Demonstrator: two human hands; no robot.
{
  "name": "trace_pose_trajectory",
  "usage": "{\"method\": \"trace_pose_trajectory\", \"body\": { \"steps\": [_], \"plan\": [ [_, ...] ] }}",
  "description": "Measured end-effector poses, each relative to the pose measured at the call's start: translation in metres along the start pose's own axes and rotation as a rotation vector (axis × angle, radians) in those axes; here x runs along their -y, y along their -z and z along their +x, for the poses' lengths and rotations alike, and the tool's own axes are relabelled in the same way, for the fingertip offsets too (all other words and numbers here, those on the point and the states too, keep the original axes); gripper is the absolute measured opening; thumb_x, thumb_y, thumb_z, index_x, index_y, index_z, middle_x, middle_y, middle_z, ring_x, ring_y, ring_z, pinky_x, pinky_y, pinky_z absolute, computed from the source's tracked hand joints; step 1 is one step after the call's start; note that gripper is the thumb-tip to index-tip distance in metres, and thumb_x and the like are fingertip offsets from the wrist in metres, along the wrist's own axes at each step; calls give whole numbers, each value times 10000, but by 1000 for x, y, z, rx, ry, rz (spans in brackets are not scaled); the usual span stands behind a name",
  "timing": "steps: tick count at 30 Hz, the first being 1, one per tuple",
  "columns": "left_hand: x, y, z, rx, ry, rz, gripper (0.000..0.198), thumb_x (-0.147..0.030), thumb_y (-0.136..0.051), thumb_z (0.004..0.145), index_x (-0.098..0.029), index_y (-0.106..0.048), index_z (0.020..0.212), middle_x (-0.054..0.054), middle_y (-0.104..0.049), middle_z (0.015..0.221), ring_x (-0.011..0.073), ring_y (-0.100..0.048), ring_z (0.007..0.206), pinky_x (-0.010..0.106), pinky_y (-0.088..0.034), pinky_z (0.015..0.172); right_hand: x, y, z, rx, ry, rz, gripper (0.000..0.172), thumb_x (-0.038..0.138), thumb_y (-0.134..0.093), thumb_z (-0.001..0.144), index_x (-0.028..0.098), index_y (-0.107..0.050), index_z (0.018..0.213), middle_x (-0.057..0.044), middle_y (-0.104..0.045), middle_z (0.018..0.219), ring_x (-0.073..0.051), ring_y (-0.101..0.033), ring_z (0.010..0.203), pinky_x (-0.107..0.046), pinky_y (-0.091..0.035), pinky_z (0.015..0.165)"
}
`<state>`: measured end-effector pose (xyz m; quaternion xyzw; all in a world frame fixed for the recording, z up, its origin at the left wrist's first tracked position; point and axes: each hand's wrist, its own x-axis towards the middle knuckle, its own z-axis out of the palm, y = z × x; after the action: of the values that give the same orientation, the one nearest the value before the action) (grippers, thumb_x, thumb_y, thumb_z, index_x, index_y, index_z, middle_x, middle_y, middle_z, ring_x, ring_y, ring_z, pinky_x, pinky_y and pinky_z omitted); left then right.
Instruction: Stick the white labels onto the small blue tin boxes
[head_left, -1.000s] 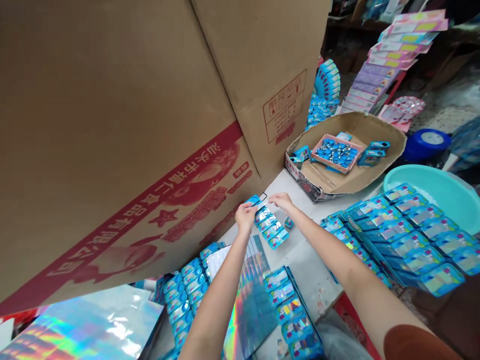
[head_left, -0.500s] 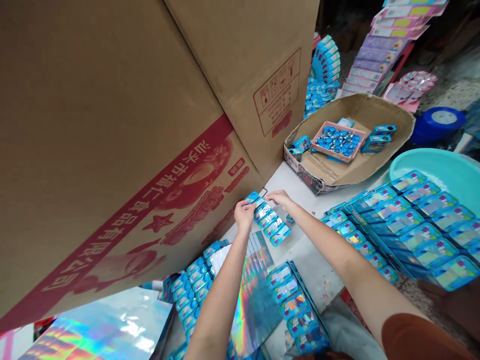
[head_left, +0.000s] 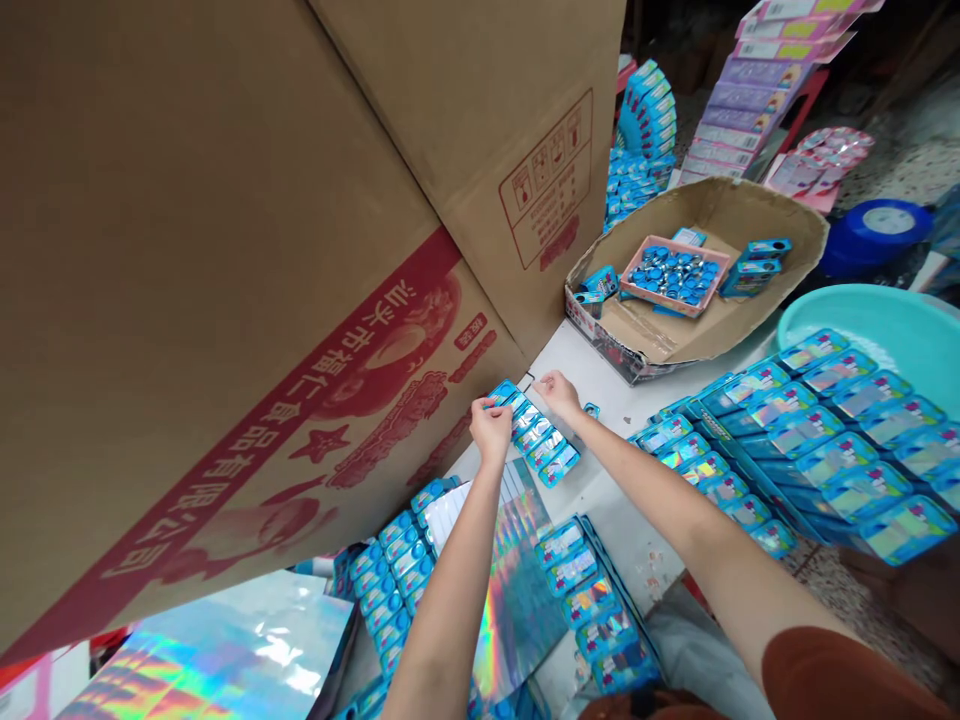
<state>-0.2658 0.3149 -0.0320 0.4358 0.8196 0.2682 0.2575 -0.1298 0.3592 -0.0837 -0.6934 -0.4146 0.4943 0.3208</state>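
A short row of small blue cases (head_left: pixel 545 445) with shiny holographic faces lies on the white table, beside the big carton. My left hand (head_left: pixel 492 428) is closed at the near-left side of its far end, fingertips touching a case there. Whatever those fingers pinch is too small to make out. Just right of the row's far end, my right hand (head_left: pixel 559 397) is held with fingers curled together, apart from the cases. I cannot make out anything between its fingertips. Below my left wrist lies a holographic sticker sheet (head_left: pixel 517 600), with white backing strips showing at its far end.
A tall brown carton (head_left: pixel 300 250) walls off the left. Blue cases in rows (head_left: pixel 600 610) lie near me, with more stacked (head_left: pixel 840 440) at right. A cut-down cardboard tray (head_left: pixel 637 345) holds a pink box (head_left: pixel 675 275) of blue round pieces. Beside it sits a turquoise basin (head_left: pixel 885 310).
My right hand has turned and its fingers have curled in, staying beside the row's far end. My left hand remains at the row. The whole view has shifted slightly.
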Motion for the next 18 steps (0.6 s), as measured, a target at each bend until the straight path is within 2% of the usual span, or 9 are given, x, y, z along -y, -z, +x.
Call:
{"method": "trace_pose_trajectory", "body": {
  "steps": [3, 5, 12, 18],
  "plan": [
    [-2, 0, 1, -1, -28, 29, 264, -264, -639, 692, -238, -463, 888, -38, -711, 710, 178, -669, 786, 260, -432, 732, 1, -3, -9, 60, 141, 2, 229, 381, -693, 643, 232, -595, 787, 54, -593, 714, -119, -550, 663, -222, -398, 631],
    [-3, 0, 1, -4, -52, 49, 278, -260, -645, 691, -239, -453, 891, -37, -711, 704, 182, -671, 808, 258, -429, 738, 2, -7, -13, 89, 174, 5, 243, 385, -706, 620, 227, -596, 770, 59, -587, 694, -113, -542, 631, -218, -393, 604],
    [-6, -2, -2, -21, -71, 101, 273, -251, -644, 707, -249, -435, 883, -38, -714, 737, 180, -673, 786, 257, -427, 732, 1, -14, -13, 76, 77, -5, 230, 388, -704, 617, 220, -584, 720, 72, -559, 597, -111, -539, 571, -214, -366, 537],
    [-8, -4, -4, -46, 45, 119, 315, -308, -685, 692, -249, -412, 839, -13, -714, 780, 212, -666, 859, 291, -435, 778, -1, -17, -11, 97, 35, -42, 223, 401, -697, 637, 215, -610, 724, 55, -618, 653, -109, -574, 592, -206, -383, 530]
  ]
}}
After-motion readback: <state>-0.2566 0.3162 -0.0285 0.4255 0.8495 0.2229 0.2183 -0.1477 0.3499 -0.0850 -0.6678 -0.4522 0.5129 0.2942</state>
